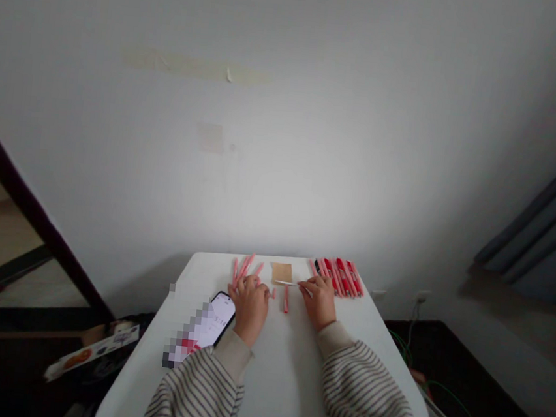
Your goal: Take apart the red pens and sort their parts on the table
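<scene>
My left hand [250, 303] rests on the white table [282, 366] with curled fingers, next to several pink pen barrels [244, 267]; a small pink piece shows at its fingertips. My right hand [319, 300] pinches a thin white refill [286, 283] that points left. A single pink pen part [286, 299] lies between the two hands. A row of several assembled red pens [340, 277] lies just beyond my right hand. A small brown card [281, 272] sits at the table's far edge between the piles.
A phone [208, 325] with a lit screen lies on the table left of my left hand. A white wall stands right behind the table. A box [92, 350] lies on the floor at left, cables [411, 352] at right.
</scene>
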`<state>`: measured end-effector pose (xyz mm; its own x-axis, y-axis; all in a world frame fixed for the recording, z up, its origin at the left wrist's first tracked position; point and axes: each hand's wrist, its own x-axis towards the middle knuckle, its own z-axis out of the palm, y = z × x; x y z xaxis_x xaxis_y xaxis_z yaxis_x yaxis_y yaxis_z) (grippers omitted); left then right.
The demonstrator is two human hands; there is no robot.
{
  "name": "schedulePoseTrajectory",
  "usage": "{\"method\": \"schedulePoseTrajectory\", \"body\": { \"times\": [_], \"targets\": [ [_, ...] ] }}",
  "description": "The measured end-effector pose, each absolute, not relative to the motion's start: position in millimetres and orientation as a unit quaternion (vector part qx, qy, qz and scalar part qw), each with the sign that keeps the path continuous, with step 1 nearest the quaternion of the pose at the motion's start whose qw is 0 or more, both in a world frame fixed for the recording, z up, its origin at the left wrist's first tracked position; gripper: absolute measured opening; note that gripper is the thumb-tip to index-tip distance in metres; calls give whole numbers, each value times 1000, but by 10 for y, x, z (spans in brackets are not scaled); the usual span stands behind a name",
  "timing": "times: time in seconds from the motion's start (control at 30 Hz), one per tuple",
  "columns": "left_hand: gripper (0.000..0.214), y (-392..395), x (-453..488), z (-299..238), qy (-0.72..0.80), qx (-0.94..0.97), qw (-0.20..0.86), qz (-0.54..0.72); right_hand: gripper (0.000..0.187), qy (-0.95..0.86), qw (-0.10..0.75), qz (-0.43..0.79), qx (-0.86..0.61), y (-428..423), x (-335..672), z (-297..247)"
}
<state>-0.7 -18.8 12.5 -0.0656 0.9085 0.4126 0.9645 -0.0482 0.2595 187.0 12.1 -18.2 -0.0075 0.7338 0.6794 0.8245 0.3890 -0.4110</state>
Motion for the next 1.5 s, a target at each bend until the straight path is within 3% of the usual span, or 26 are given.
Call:
{"method": "schedulePoseTrajectory", "body": {
  "times": [0.7,1.0,1.5],
  "targets": [
    [12,-134,-46,85,-686,-676,46,-265,15,-705,438,-51,-555,113,1868,-165],
    [25,-138,-39,128,-665,-680,13,-308,16,-722,417,-46,-551,88,1856,-147],
    [8,-107,-32,87,-642,-694,20,-325,15,-738,416,-38,-530,63,1812,-105]
  ]
}}
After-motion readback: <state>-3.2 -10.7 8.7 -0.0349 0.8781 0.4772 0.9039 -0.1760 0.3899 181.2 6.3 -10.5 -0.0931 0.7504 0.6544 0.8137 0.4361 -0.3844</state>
